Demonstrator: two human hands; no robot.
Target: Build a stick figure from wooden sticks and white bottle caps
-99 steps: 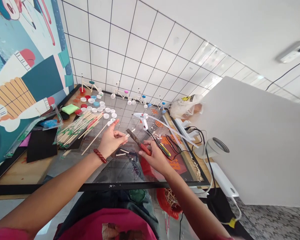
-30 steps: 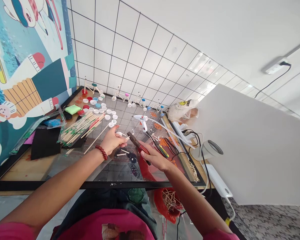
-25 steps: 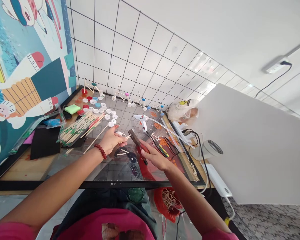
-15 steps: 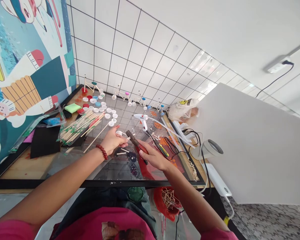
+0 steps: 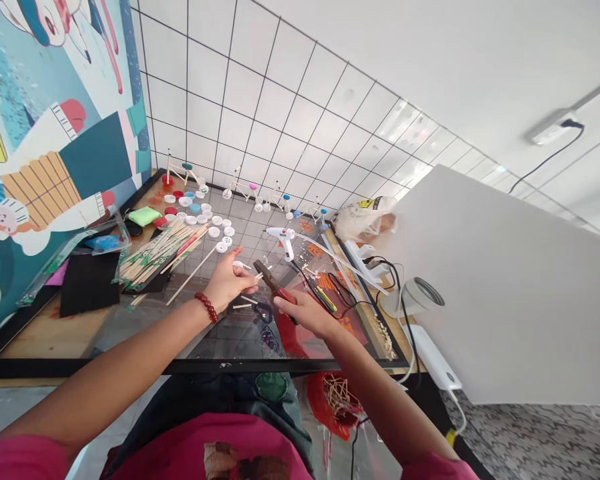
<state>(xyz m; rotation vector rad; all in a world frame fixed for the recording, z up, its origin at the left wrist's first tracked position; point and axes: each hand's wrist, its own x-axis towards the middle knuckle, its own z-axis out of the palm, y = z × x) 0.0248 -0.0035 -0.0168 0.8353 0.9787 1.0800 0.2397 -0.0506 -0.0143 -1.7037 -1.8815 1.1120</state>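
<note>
My left hand [image 5: 230, 283] pinches a short wooden stick piece [image 5: 263, 273] above the glass-topped table [image 5: 130, 327]; a red bead bracelet is on that wrist. My right hand [image 5: 305, 312] is closed round the red handles of a pair of pliers [image 5: 273, 283]. The pliers' dark jaws point up-left and meet the end of the stick piece. Short cut stick bits [image 5: 241, 306] lie on the glass just below my hands.
A bundle of wooden sticks [image 5: 155, 252] and several bottle caps [image 5: 200, 217] lie at the left. A white glue gun [image 5: 283, 237] stands behind my hands. Small stick-and-cap models [image 5: 250, 190] line the tiled wall. Cables, a plastic bag [image 5: 367, 217] and a white board [image 5: 505, 293] are at the right.
The pliers' jaws have stayed at the stick piece, shifting slightly. Both hands have held nearly the same place; the view has drifted a little.
</note>
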